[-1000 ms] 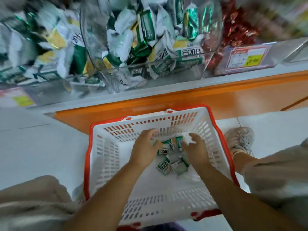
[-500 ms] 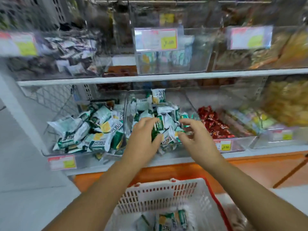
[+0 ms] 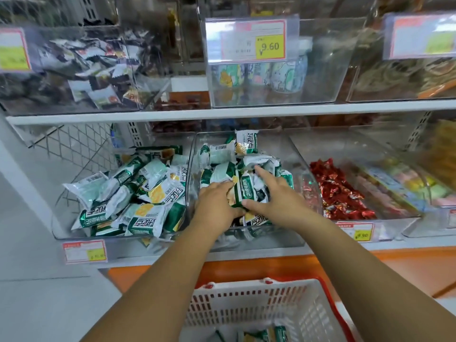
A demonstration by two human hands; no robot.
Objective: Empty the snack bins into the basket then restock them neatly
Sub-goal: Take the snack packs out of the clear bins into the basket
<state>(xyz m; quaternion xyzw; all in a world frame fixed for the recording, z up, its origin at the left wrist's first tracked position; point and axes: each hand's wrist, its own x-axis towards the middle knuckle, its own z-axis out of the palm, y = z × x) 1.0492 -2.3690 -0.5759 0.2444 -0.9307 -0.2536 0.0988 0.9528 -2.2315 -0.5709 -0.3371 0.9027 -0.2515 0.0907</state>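
Half a second before, both hands were hanging in the air in front of the shelf; now I see them down inside the middle bin [image 3: 304, 166], on the heap of green-and-white packets [image 3: 243, 191]. One second before, they were low in the basket [image 3: 246, 299]. The view has come closer to the shelf, so only the far wall of the basket shows at the bottom, with some of the same packets lying in it. The left hand [image 3: 217, 203] has its fingers bent down into the heap and grips packets at the left side. The right hand [image 3: 274, 196] is spread wide and lies flat on the packets, the forefinger straight and pointing to the back, the thumb stretched toward the left hand; it presses them and does not close around any. One packet stands between the two hands. The middle bin is of clear plastic on the lower shelf. Just beside it on the left, the left bin [image 3: 58, 225] holds the same kind of packets; on the right are red wrapped sweets [image 3: 338, 193]. Above, on the upper shelf [image 3: 222, 112], a price tag [image 3: 270, 46] reads 9.60. Under the lower shelf is an orange base [image 3: 271, 267], and the floor [image 3: 37, 304] is white.
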